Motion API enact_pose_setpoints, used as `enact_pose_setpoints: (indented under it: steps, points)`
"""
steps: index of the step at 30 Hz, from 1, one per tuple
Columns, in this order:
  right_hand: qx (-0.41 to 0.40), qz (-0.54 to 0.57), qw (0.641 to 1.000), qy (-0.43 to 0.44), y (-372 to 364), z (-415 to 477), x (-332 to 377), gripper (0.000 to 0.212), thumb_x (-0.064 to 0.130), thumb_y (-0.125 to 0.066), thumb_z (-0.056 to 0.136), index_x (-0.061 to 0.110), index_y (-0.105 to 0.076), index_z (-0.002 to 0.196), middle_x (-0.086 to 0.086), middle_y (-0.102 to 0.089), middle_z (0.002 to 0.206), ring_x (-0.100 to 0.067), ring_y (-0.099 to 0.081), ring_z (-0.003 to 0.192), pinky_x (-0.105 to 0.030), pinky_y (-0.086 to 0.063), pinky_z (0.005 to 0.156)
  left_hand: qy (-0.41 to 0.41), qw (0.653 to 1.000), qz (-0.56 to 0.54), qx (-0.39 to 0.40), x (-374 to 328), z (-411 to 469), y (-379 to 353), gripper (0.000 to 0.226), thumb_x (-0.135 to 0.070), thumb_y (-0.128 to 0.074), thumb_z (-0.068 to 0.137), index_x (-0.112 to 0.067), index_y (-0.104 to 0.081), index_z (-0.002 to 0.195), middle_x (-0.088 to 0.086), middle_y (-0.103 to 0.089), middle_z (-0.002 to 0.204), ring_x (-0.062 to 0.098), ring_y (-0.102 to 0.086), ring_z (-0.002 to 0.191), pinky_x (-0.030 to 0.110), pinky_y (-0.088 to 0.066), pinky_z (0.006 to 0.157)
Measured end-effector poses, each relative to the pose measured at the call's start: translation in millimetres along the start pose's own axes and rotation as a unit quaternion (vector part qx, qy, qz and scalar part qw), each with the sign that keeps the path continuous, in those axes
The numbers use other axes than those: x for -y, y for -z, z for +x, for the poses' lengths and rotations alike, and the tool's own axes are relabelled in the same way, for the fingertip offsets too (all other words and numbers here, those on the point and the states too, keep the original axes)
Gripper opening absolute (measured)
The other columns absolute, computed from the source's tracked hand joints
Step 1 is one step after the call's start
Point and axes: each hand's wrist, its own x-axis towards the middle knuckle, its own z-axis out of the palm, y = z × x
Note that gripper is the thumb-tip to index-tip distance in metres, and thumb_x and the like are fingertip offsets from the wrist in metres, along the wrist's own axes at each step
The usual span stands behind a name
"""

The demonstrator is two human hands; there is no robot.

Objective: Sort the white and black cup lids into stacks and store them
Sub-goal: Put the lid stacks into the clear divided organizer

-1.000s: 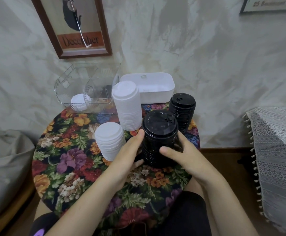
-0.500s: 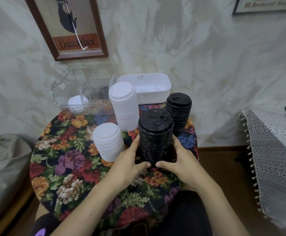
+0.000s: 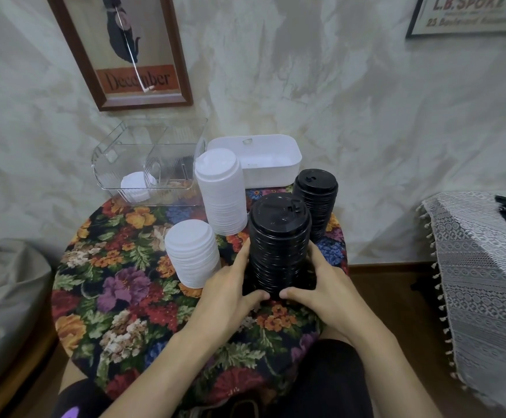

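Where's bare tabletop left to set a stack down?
Free: the front-left cloth, bordered by the short white stack and the left hand. Crowded: the back, clear bin, white tub, tall white stack, two black stacks.

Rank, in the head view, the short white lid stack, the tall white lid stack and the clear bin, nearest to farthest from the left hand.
1. Short white lid stack: just left of the left hand.
2. Tall white lid stack: farther back.
3. Clear bin: at the table's back-left edge.
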Motion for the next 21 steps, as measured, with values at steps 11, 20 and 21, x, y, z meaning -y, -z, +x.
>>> enact_pose_setpoints:
  steps: [11, 20, 21]
  points:
    - [-0.019, -0.002, 0.997, 0.079, 37.4, 3.9, 54.3, 0.106, 0.04, -0.089, 0.075, 0.05, -0.021, 0.156, 0.032, -0.051, 0.126, 0.006, -0.051, 0.12, -0.022, -0.04, 0.1, -0.018, 0.998, -0.009, -0.055, -37.3, -4.1, 58.0, 0.107, -0.029, -0.079, 0.09, -0.057, 0.001, 0.156, -0.018, -0.067, 0.122, 0.002, -0.066, 0.096, 0.024, -0.047, 0.075]
    - [-0.001, 0.009, 0.991, 0.135, 30.2, 47.2, 127.0, 0.099, 0.049, -0.087, 0.07, 0.053, -0.028, 0.15, 0.02, -0.064, 0.132, -0.006, -0.063, 0.12, -0.04, -0.05, 0.106, -0.022, 0.996, -0.058, -0.066, -11.6, 7.2, 141.8, 0.095, -0.032, -0.08, 0.089, -0.057, -0.018, 0.156, -0.02, -0.064, 0.138, 0.009, -0.067, 0.117, 0.045, -0.053, 0.101]
    - [0.002, 0.019, 0.99, 0.141, 27.3, 53.3, 135.0, 0.099, 0.047, -0.087, 0.072, 0.053, -0.027, 0.15, 0.021, -0.064, 0.132, -0.003, -0.062, 0.119, -0.039, -0.051, 0.106, -0.034, 0.994, -0.082, -0.06, -4.9, 10.2, 150.6, 0.09, -0.03, -0.078, 0.091, -0.055, -0.021, 0.156, -0.021, -0.063, 0.139, 0.007, -0.064, 0.122, 0.045, -0.052, 0.105]
